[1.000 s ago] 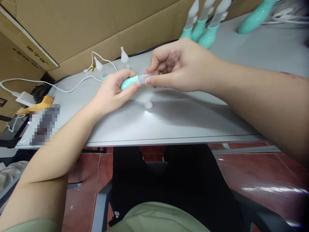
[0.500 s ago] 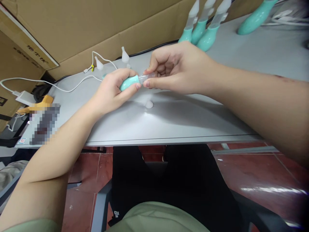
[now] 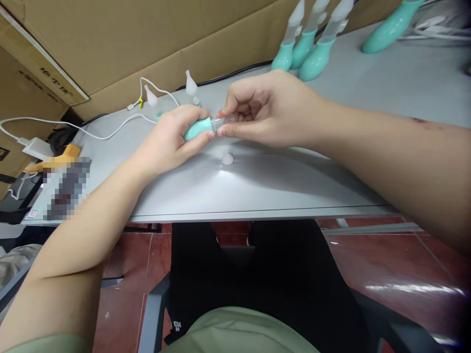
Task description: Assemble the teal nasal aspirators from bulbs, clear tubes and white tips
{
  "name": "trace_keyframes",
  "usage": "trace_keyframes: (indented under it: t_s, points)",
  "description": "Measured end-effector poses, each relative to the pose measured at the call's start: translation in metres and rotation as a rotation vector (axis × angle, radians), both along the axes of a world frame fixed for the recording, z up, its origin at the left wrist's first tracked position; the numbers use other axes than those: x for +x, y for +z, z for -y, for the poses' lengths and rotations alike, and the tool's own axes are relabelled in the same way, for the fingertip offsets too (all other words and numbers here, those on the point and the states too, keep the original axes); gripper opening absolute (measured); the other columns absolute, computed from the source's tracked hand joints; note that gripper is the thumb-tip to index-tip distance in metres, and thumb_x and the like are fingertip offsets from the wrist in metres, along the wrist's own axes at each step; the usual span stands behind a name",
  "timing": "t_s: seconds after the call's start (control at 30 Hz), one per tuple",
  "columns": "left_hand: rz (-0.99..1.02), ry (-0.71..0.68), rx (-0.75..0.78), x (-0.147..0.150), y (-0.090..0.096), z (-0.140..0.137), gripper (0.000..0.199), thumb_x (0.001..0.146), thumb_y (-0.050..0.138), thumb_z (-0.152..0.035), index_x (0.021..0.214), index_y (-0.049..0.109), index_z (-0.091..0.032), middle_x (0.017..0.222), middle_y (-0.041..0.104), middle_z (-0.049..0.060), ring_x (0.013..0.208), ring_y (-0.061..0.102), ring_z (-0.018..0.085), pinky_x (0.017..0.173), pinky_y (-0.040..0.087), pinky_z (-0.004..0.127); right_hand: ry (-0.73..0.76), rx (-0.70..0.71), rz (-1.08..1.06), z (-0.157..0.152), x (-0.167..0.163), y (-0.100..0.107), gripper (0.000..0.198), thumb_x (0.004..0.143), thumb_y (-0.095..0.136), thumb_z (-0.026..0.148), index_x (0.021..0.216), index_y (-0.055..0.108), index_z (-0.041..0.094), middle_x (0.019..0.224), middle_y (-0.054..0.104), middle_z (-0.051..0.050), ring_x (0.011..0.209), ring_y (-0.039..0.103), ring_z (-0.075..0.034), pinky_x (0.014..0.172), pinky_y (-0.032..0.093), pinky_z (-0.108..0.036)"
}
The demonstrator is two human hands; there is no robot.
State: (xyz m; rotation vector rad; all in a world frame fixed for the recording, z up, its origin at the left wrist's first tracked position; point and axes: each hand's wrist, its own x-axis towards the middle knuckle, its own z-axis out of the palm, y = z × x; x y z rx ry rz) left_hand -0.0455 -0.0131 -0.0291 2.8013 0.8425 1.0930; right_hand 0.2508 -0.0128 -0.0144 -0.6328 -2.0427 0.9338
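My left hand is wrapped round the teal bulb of a nasal aspirator, which lies nearly level above the table. From the bulb's right end a clear tube sticks out, pinched between thumb and forefinger of my right hand. The far end of that tube is hidden by my right fingers. Below the hands, a small white dome-shaped piece rests on the tabletop. Just behind my left hand stand two white pointed nozzles, a left one and a right one, their lower parts partly hidden.
Several teal aspirators stand at the back right, and another teal bulb is farther right. A white cable curves across the left side near an orange object. Cardboard walls the back of the grey table.
Both hands keep their hold on the aspirator. My right hand has shifted very slightly left and down; otherwise little differs.
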Motion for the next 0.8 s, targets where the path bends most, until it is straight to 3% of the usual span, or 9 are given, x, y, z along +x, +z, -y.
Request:
trace_keyframes:
  t_s: [0.13, 0.33, 0.43, 0.63, 0.73, 0.8]
  points:
    - [-0.028, -0.001, 0.021, 0.0, 0.0, 0.0, 0.052, 0.119, 0.072, -0.077, 0.123, 0.089, -0.028, 0.103, 0.083, 0.009, 0.095, 0.086, 0.034, 0.094, 0.076, 0.052, 0.003, -0.007, 0.038, 0.003, 0.0, 0.0, 0.047, 0.102, 0.115, 0.04, 0.088, 0.072, 0.027, 0.095, 0.079, -0.002, 0.084, 0.066, -0.02, 0.075, 0.057, -0.038]
    - [-0.03, 0.005, -0.019, 0.003, 0.005, 0.003, 0.054, 0.122, 0.07, -0.077, 0.135, 0.091, -0.029, 0.116, 0.09, 0.011, 0.106, 0.089, 0.035, 0.101, 0.076, 0.052, -0.006, -0.027, 0.006, 0.001, -0.004, -0.003, 0.038, 0.106, 0.109, 0.028, 0.094, 0.073, 0.028, 0.096, 0.079, 0.0, 0.085, 0.066, -0.02, 0.074, 0.055, -0.037]
    - [-0.016, 0.007, -0.072, 0.005, 0.006, 0.005, 0.057, 0.122, 0.069, -0.079, 0.131, 0.093, -0.028, 0.116, 0.091, 0.011, 0.102, 0.088, 0.033, 0.097, 0.076, 0.051, 0.006, -0.032, 0.027, -0.002, -0.005, -0.003, 0.039, 0.107, 0.11, 0.031, 0.099, 0.072, 0.028, 0.092, 0.078, 0.001, 0.084, 0.068, -0.019, 0.07, 0.051, -0.035]
    - [0.052, 0.011, -0.145, 0.005, 0.011, 0.005, 0.079, 0.115, 0.068, -0.103, 0.119, 0.09, -0.027, 0.101, 0.086, 0.009, 0.091, 0.084, 0.029, 0.091, 0.076, 0.05, -0.052, -0.045, 0.174, -0.001, 0.003, 0.007, 0.046, 0.105, 0.115, 0.041, 0.122, 0.074, 0.029, 0.087, 0.078, 0.004, 0.079, 0.073, -0.021, 0.069, 0.051, -0.035]
    - [0.074, 0.037, -0.141, 0.002, 0.015, 0.003, 0.08, 0.11, 0.074, -0.106, 0.114, 0.088, -0.027, 0.101, 0.086, 0.009, 0.092, 0.085, 0.03, 0.094, 0.077, 0.05, -0.116, -0.043, 0.283, 0.002, 0.006, 0.012, 0.043, 0.105, 0.113, 0.039, 0.116, 0.073, 0.027, 0.087, 0.079, 0.004, 0.077, 0.072, -0.019, 0.067, 0.048, -0.034]
    - [0.078, 0.048, -0.15, 0.0, 0.015, 0.001, 0.078, 0.108, 0.078, -0.105, 0.112, 0.087, -0.027, 0.101, 0.087, 0.009, 0.094, 0.085, 0.03, 0.095, 0.077, 0.05, -0.082, -0.026, 0.357, 0.001, 0.006, 0.012, 0.043, 0.104, 0.114, 0.041, 0.104, 0.074, 0.025, 0.085, 0.078, 0.004, 0.071, 0.066, -0.016, 0.063, 0.045, -0.033]
